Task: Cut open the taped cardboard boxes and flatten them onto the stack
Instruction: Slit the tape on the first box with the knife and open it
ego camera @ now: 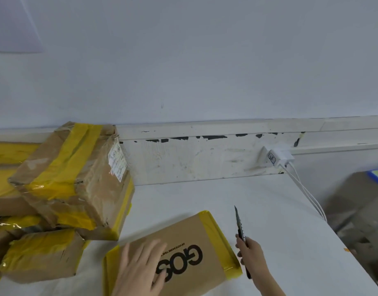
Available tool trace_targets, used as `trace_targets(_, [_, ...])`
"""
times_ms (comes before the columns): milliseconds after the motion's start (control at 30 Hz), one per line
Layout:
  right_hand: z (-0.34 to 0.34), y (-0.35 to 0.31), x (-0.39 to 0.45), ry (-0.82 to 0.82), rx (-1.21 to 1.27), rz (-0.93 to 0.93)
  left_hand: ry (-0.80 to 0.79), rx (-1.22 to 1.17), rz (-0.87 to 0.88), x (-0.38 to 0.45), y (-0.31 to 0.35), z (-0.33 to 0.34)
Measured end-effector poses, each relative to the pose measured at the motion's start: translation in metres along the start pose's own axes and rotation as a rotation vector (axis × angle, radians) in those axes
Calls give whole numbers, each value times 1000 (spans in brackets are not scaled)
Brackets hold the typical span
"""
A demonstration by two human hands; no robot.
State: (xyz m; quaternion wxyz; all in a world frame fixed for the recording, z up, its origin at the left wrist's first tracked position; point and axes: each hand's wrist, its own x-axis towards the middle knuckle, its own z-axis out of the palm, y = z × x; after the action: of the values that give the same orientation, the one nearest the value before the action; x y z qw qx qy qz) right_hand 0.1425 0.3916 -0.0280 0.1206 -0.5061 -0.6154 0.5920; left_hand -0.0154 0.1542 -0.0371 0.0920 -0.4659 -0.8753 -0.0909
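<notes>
A flat brown cardboard box (pixel 190 236) with black "GOS" lettering and yellow tape on its ends lies on the white table (pixel 269 210) near the front. My left hand (pixel 141 268) rests flat on its top, fingers spread. Just off the box's right end, my right hand (pixel 252 253) grips a utility knife (pixel 239 225) with the blade pointing away from me, above the table. A pile of yellow-taped boxes sits at the left, with a large box (pixel 72 178) on top and a smaller one (pixel 40 255) in front.
A white wall rail with chipped paint runs behind the table. A white charger (pixel 277 157) is plugged in there, and its cables (pixel 307 193) hang over the table's right edge. Cardboard and clutter lie on the floor at the right.
</notes>
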Motion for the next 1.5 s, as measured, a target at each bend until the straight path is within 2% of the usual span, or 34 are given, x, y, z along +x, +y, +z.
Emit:
trace_targets(33, [-1, -3, -1, -8, -54, -41, 81, 19, 6, 22, 17, -1])
trace_targets(100, [-6, -10, -4, -49, -177, -115, -36, -4, -43, 55, 40, 10])
trace_targets(167, [-13, -19, -6, -91, -362, -206, -254, -103, -81, 77, 59, 14])
trace_targets(300, [-21, -37, -9, -54, -817, -380, -242, -60, -26, 83, 72, 43])
trace_targets(467, [-6, -50, -5, -56, -1067, -410, -227, -145, 35, 87, 70, 42])
trace_targets(633, [7, -47, 8, -62, -1128, -403, -94, -98, 51, 89, 71, 51])
trace_targets(667, [7, -47, 10, -59, -1132, -408, -121, -101, 36, 89, 71, 48])
trace_targets(1033, [8, -49, 7, -57, -1225, -435, -24, -56, 17, 87, 73, 56])
trace_targets(1300, [2, -58, -11, -117, -1350, -462, -79, -71, 3, 87, 75, 51])
trace_targets(1500, [-1, -62, -20, -165, -1382, -459, -180, -86, -9, 88, 77, 42])
